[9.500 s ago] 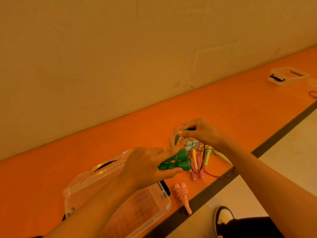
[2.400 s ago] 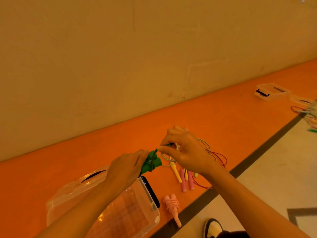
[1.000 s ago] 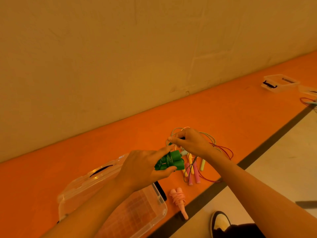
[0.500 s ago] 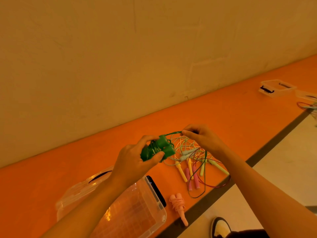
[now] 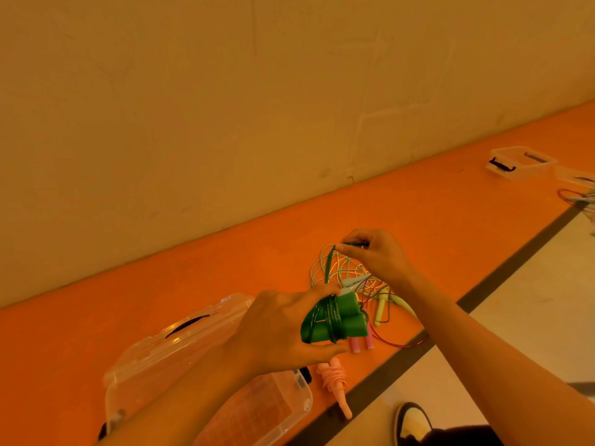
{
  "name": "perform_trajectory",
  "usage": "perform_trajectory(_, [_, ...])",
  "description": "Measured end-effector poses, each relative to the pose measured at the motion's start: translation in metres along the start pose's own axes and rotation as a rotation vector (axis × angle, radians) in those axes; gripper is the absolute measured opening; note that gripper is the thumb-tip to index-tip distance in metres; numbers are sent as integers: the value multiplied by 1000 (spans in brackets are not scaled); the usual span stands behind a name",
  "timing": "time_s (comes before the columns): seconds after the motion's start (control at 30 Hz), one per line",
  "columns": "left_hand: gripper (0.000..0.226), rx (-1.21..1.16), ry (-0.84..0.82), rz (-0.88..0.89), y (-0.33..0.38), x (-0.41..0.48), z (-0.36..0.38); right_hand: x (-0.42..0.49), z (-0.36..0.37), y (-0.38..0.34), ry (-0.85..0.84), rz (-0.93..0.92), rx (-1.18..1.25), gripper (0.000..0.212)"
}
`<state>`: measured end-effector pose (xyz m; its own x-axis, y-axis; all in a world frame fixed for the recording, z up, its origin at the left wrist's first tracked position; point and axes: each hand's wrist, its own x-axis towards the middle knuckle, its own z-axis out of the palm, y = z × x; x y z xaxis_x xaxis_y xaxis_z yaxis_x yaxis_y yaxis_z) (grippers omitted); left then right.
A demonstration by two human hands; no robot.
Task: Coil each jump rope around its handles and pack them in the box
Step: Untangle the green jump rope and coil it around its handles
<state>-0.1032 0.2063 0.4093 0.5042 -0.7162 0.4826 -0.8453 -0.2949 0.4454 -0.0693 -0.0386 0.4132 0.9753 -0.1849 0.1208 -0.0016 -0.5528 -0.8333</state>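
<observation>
Two hands: both work on one rope, and I see them through the head camera only.
Near grip: the left hand (image 5: pixel 280 329) has fingers and thumb curled round the pair of dark green plastic handles (image 5: pixel 349 320), held side by side above the orange bench top (image 5: pixel 418 220), just right of the clear plastic box (image 5: pixel 206 365).
Far grip: the right hand (image 5: pixel 376 255) pinches the thin green cord (image 5: pixel 329 265) between thumb and forefinger, farther off than the handles, over the loose pile of ropes (image 5: pixel 354 278).
Change: half a second ago the handles were raised and the cord ran nearly level between the hands; now they sit lower and nearer, and the cord drops from the pinch down to them. The band of wraps looks thicker than in my oldest view.
Meaning: I judge the green coil well on but not closed, since the length between pinch and handles is not yet wound, and I cannot tell how much more trails behind the right hand. Packing has to wait.
Ropes counted: one green in hand; one coiled pink rope (image 5: pixel 335 381) lying on the bench just right of the box, not in it; the pile shows two pink handles (image 5: pixel 362 344), pale green and pale blue ones and a red cord, too tangled for a firm count.
Boxes counted: two, the near one and a second clear box (image 5: pixel 518 162) far right on the bench.
</observation>
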Motion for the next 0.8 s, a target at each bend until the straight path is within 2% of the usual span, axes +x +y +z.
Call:
perform_trajectory(0.2, [70,77,3,61,-1,2,-1,0,0,0,-14,37,99,13])
perform_trajectory(0.33, [69,88,17,59,-1,2,-1,1,3,7,-60,37,80,16])
perform_trajectory(0.6, [70,42,-67,-173,-14,-2,-17,-6,-5,34,-227,185,95,12])
perform_trajectory(0.8, [63,-151,114,-317,-24,-3,-29,-12,-10,50,-191,246,90,22])
